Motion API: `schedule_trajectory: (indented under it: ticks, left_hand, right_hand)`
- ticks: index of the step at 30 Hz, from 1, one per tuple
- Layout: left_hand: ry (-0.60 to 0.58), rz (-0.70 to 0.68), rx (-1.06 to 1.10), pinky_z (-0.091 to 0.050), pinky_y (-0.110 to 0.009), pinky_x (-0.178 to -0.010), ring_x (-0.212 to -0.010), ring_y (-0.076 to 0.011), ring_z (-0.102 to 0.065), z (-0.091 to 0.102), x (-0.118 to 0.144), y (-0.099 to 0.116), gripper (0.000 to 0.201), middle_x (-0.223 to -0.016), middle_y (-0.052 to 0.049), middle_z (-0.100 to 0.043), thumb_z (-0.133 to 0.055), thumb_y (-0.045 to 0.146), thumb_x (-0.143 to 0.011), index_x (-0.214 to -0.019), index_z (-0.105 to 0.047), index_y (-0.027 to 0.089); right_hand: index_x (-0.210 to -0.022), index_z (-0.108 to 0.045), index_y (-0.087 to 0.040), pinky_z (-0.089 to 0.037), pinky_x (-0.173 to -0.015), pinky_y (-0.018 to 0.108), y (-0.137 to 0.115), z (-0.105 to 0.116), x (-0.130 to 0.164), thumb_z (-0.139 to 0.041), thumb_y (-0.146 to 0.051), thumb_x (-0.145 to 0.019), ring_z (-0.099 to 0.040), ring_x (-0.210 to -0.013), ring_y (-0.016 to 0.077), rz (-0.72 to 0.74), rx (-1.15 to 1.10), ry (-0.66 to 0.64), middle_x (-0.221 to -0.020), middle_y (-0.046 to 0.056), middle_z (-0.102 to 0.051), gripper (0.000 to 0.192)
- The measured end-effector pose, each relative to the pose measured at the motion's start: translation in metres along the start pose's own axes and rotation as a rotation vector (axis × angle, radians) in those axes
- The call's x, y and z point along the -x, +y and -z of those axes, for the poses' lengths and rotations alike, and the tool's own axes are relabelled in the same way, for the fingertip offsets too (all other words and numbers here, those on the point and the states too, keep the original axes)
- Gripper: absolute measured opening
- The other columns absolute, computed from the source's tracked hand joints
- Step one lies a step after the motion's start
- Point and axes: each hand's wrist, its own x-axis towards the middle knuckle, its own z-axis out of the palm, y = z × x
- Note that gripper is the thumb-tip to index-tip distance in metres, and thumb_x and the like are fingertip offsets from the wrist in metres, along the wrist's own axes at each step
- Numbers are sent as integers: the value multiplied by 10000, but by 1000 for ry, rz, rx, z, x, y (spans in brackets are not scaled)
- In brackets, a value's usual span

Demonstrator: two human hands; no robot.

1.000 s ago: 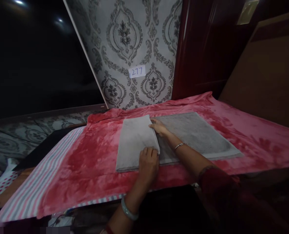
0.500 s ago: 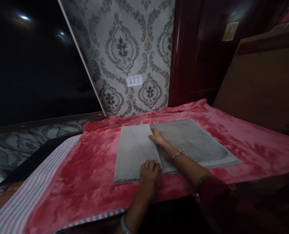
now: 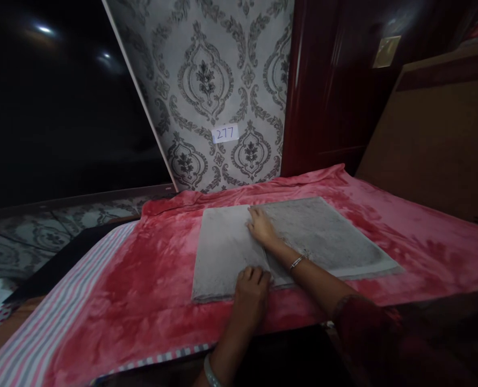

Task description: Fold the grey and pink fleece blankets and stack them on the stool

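A grey cloth (image 3: 323, 236) lies spread on a pink and red plush blanket (image 3: 150, 301). Its left part is a folded-over flap (image 3: 226, 242), paler than the rest, whose edge runs from far to near beneath my hands. My right hand (image 3: 262, 227) rests on the far end of that edge, fingers stretched out and thumb apart. At the near end, my left hand (image 3: 252, 287) has its fingers curled down over the flap's corner; the fingertips are partly hidden.
A large dark screen (image 3: 62, 107) stands at the left, before patterned wallpaper bearing a paper label (image 3: 225, 133) marked 277. At the right are a dark red door (image 3: 323, 91) and a big cardboard sheet (image 3: 436, 134). The blanket's striped underside (image 3: 73, 290) shows at the left.
My right hand has flattened onto the flap's edge, where its thumb and fingers were at the edge before. My left hand stays at the near corner. The view has shifted slightly.
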Motion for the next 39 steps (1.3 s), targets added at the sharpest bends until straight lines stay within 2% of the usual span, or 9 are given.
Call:
schedule_trajectory:
  ticks: [2,4,9,12,17,21,25,29,39]
  left_hand:
    - [-19,5,17,-499,-364,-805,-927,-207,-578,3,0,3,199,-1007,-61,-683,-545,128,-949,-1082,-677,194]
    - [-36,13,40,-511,-372,-834,-943,-213,-589,6,2,6,210,-1014,-73,-691,-514,140,-963,-1084,-679,189]
    - [-110,-16,175,-509,-400,-951,-1046,-221,-618,28,8,5,250,-1083,-80,-712,-514,175,-952,-1121,-689,232]
    - [-172,-17,248,-507,-376,-961,-1042,-199,-649,53,3,-21,278,-1088,-64,-734,-465,187,-972,-1099,-708,239]
    - [-205,202,28,-421,-488,-1114,-1279,-275,-579,82,-9,-76,373,-1344,-123,-660,-495,260,-962,-1300,-645,208]
    - [-334,162,-17,-283,-579,-1203,-1457,-311,-406,70,-1,-83,541,-1535,-136,-500,-570,373,-944,-1463,-514,230]
    - [-379,119,-23,-209,-665,-1200,-1527,-351,-259,50,14,-75,595,-1638,-114,-340,-540,455,-962,-1526,-430,296]
    - [-343,119,-1,-179,-666,-1212,-1538,-347,-228,44,21,-75,584,-1649,-91,-321,-507,471,-978,-1534,-411,321]
    - [-349,129,61,-179,-675,-1214,-1539,-343,-226,46,22,-76,598,-1656,-79,-303,-517,476,-972,-1540,-397,336]
  right_hand:
    - [-1580,-346,-144,-187,-1236,461,-5,-6,9,-564,-353,-937,-223,-1522,307,172,111,-48,-1646,148,-281,711]
    - [-1598,-301,-144,-148,-1237,503,-5,-14,18,-499,-460,-978,-155,-1544,304,259,218,-155,-1666,148,-220,723]
    - [-1601,-295,-146,-168,-1224,518,7,-27,26,-365,-560,-1019,-154,-1548,286,242,294,-261,-1665,155,-206,717]
    - [-1604,-288,-152,-175,-1226,512,7,-23,24,-382,-554,-1019,-151,-1549,283,224,300,-294,-1667,151,-188,716]
    - [-1575,-374,-195,-190,-1213,568,-13,-10,18,-386,-479,-1038,-210,-1532,314,216,291,-322,-1645,147,-271,607]
    - [-1579,-363,-298,-162,-1216,584,-33,-18,6,-381,-416,-1049,-174,-1542,303,443,264,-356,-1666,67,-233,543]
    - [-1566,-372,-352,-167,-1224,543,-30,-39,-6,-432,-423,-1036,-207,-1536,275,587,243,-462,-1656,30,-267,538]
    - [-1573,-360,-342,-140,-1233,522,-10,-43,-23,-457,-500,-1020,-181,-1542,277,551,246,-482,-1663,38,-235,583]
    - [-1582,-351,-288,-141,-1223,580,26,-25,-78,-425,-465,-1030,-178,-1542,294,287,345,-406,-1659,79,-242,584]
